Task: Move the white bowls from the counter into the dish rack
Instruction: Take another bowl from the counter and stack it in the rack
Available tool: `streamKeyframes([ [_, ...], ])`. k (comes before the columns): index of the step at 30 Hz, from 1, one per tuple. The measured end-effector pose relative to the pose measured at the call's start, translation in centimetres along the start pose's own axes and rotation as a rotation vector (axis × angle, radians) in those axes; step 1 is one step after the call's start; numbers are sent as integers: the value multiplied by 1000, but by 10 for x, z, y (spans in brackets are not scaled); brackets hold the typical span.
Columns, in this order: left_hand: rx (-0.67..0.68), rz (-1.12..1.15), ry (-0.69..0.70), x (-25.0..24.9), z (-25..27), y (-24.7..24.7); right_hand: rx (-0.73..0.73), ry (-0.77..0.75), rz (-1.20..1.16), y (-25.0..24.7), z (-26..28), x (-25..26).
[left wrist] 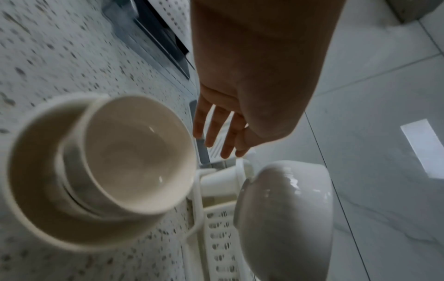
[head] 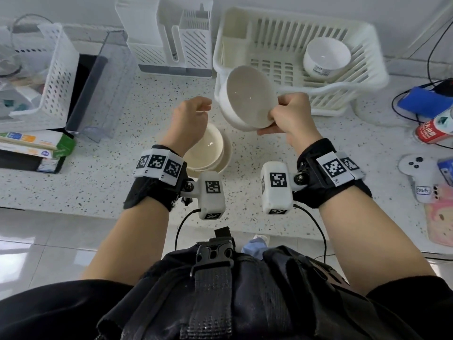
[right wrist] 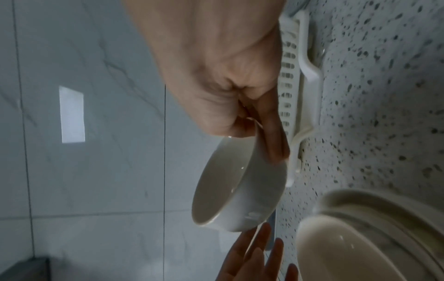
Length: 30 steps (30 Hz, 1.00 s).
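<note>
My right hand (head: 288, 116) grips a white bowl (head: 247, 96) by its rim, thumb inside and fingers under it, tilted in the air just in front of the dish rack (head: 343, 84). The right wrist view shows the same bowl (right wrist: 240, 190) pinched at the rim. Another white bowl (head: 327, 56) stands in the rack's right part. A stack of white bowls (head: 213, 148) sits on the counter below my left hand (head: 190, 116), which hovers over it with relaxed straight fingers (left wrist: 216, 129) and holds nothing. The stack (left wrist: 115, 167) fills the left wrist view.
A white cutlery holder (head: 171, 38) stands left of the rack. A perforated white basket (head: 56, 69) and a clear tray (head: 103, 82) are at the far left. Cables, a blue item (head: 426, 101), a can (head: 434, 128) and a white controller (head: 416, 168) lie right.
</note>
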State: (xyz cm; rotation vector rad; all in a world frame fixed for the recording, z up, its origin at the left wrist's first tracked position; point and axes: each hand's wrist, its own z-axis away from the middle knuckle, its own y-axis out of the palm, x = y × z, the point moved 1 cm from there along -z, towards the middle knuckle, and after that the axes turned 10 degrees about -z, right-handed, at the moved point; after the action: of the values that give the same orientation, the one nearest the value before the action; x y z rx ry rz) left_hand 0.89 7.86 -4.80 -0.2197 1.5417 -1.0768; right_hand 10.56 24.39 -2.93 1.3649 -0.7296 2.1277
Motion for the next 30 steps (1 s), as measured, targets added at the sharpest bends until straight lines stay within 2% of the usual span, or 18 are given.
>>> streamKeyframes([
  [7,3,-4,101,-68,-37,58,-133,-106,-179,-83,-41,2],
  [14,55,-112,160,-135,-75,120,-234,-162,-205,-160,-90,5],
  [19,184,-248,208,-164,-106,152,-248,-175,-205,-187,-125,11],
  [24,481,-417,209,-165,-140,173,-261,-158,-191,-192,-168,23],
  [30,582,-490,204,-156,-169,182,-295,-134,-78,-182,-224,29],
])
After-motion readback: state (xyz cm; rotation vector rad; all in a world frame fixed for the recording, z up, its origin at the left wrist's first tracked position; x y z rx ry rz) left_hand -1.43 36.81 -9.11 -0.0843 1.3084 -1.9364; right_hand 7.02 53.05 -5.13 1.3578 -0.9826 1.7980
